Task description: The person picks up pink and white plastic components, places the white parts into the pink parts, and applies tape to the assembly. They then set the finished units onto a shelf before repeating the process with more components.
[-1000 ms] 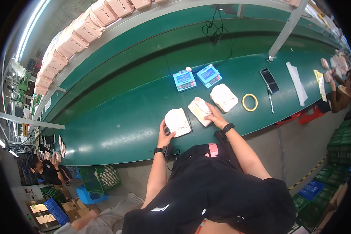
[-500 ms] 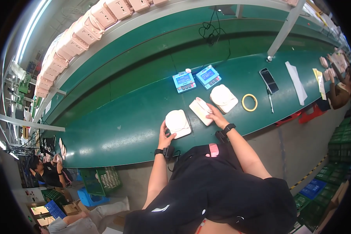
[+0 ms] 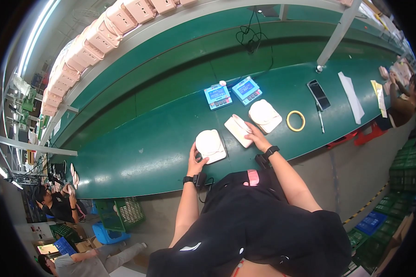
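My left hand point(image 3: 196, 160) is curled round the near left edge of a pale cream device point(image 3: 211, 146) with a round top on a squarish base, which rests on the green bench. With my right hand point(image 3: 259, 137) I grip the right side of a second pale device point(image 3: 239, 130), tipped so its narrow side and part of the rounded top show. My right fingertips are partly hidden behind it. Just beyond, to the right, a third round-topped device point(image 3: 265, 116) lies on the bench, apart from my hand.
Two blue boxes with lit screens, one a tester-like box point(image 3: 218, 96), stand behind the devices. Rightward lie a yellow ring point(image 3: 296, 121), a phone point(image 3: 319, 95), a white pen point(image 3: 321, 122) and a white strip point(image 3: 351, 98). Pink devices point(image 3: 104, 35) line the upper shelf. Co-workers sit at both ends.
My hands and the devices stay practically where they were. At the lower left, a person in grey has shifted.
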The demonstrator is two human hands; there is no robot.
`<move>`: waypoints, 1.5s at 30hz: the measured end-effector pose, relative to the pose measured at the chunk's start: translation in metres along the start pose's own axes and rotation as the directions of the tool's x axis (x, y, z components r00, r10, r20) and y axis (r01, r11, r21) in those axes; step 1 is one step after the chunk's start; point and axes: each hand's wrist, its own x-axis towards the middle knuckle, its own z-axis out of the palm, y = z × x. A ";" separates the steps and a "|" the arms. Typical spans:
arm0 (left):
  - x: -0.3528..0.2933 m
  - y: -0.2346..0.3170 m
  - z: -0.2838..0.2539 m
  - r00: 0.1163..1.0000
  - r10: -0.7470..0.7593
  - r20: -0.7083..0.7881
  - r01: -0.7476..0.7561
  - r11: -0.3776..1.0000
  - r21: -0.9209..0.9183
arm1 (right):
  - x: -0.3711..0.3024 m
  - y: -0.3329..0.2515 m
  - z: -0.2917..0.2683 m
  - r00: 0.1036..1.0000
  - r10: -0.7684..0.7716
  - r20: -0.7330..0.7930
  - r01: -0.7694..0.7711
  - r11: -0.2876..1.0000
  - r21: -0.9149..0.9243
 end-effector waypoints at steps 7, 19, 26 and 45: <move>0.000 0.001 0.001 1.000 0.011 0.006 -0.011 1.000 0.004 | 0.000 -0.001 0.000 1.000 -0.004 0.008 0.004 1.000 -0.031; 0.001 0.000 -0.001 1.000 -0.006 0.015 0.005 1.000 0.017 | 0.002 0.007 0.002 1.000 -0.023 -0.017 0.022 0.995 -0.101; 0.004 -0.003 0.001 1.000 0.004 0.011 -0.004 1.000 0.006 | 0.001 0.012 -0.001 0.999 -0.019 -0.050 0.012 0.990 -0.140; 0.004 -0.018 0.000 1.000 0.023 0.011 -0.023 1.000 0.008 | -0.004 0.008 -0.007 0.993 -0.032 -0.116 0.040 0.997 0.070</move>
